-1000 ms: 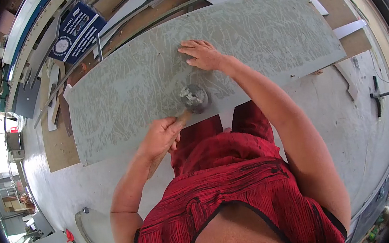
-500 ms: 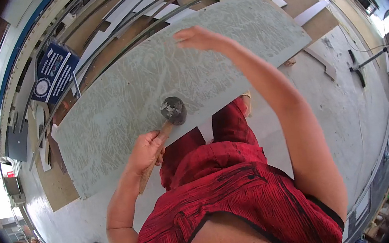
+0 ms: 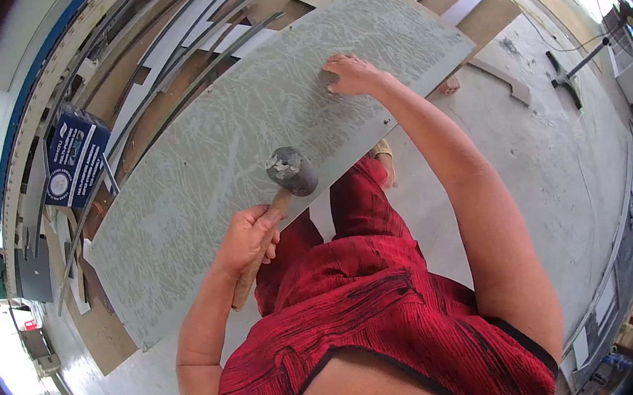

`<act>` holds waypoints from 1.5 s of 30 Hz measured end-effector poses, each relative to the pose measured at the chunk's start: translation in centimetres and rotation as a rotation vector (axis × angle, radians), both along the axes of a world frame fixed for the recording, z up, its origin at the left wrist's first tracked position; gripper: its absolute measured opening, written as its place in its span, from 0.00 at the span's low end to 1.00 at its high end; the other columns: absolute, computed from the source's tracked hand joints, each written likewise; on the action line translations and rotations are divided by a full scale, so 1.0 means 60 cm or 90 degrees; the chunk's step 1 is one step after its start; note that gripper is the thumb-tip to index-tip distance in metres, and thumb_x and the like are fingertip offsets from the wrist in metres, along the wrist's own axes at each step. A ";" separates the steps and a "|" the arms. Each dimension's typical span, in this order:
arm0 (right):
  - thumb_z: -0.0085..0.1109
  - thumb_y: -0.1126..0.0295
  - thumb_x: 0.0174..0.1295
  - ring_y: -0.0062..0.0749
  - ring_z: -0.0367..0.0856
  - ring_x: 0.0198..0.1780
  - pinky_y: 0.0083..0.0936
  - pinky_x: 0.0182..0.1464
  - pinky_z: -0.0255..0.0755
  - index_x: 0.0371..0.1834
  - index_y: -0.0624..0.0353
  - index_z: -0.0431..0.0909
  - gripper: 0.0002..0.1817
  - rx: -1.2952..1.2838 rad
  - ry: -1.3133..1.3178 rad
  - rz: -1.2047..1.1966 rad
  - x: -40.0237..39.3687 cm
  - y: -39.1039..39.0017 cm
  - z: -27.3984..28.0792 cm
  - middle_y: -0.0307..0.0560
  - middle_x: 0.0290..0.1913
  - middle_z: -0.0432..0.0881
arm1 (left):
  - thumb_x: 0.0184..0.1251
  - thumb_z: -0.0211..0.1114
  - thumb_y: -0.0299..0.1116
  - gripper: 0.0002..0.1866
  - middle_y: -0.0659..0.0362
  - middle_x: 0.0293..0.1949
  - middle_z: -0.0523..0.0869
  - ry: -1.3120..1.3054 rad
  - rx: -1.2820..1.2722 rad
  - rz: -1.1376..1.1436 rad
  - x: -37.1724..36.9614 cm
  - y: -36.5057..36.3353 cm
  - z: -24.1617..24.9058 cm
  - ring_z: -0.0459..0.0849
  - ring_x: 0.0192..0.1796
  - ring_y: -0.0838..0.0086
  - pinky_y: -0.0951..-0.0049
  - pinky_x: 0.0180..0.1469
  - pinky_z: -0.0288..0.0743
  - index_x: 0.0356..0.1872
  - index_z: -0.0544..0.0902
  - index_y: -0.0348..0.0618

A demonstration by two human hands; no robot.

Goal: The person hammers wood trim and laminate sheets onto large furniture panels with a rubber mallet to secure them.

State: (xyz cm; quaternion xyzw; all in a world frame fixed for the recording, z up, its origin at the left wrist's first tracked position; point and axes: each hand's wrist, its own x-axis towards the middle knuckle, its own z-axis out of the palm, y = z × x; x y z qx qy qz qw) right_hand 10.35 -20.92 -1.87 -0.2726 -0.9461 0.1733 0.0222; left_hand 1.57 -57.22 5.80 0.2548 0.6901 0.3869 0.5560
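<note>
My left hand (image 3: 247,240) is wrapped round the wooden handle of a mallet (image 3: 292,171). Its worn black head points away from me, over the near edge of a large grey-green patterned panel (image 3: 198,187). On the far right part of that panel, my right hand (image 3: 353,75) rests palm down with its fingers stretched out. It holds nothing.
A blue printed box (image 3: 78,158) stands at the left, beside long metal strips (image 3: 188,95). White offcuts (image 3: 236,41) lie beyond the panel. At the right, a black-footed stand (image 3: 568,79) and a notched board piece (image 3: 502,79) are on the grey floor (image 3: 535,196).
My right hand has come down from above the panel and to the right, onto its surface. The left hand still grips the mallet, and the view has shifted slightly.
</note>
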 end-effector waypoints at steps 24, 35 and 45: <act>0.54 0.63 0.50 0.41 0.60 0.68 0.44 0.65 0.61 0.63 0.42 0.69 0.31 -0.036 -0.039 0.122 0.004 0.045 -0.007 0.40 0.66 0.64 | 0.69 0.54 0.45 0.17 0.62 0.19 0.75 0.048 0.041 -0.145 0.047 0.206 -0.047 0.73 0.14 0.80 0.79 0.15 0.67 0.35 0.78 0.39; 0.55 0.61 0.52 0.45 0.59 0.68 0.50 0.63 0.61 0.63 0.41 0.69 0.29 -0.027 -0.025 0.101 0.008 0.039 -0.005 0.38 0.66 0.65 | 0.68 0.54 0.44 0.17 0.61 0.19 0.75 0.036 0.064 -0.151 0.040 0.210 -0.040 0.73 0.15 0.80 0.78 0.16 0.67 0.35 0.78 0.38; 0.56 0.62 0.57 0.42 0.65 0.65 0.34 0.65 0.59 0.61 0.55 0.70 0.27 -0.147 0.128 0.137 0.013 0.066 -0.012 0.51 0.63 0.69 | 0.68 0.55 0.44 0.17 0.61 0.22 0.77 -0.008 0.052 -0.089 0.037 0.211 -0.018 0.75 0.16 0.79 0.78 0.16 0.69 0.42 0.77 0.39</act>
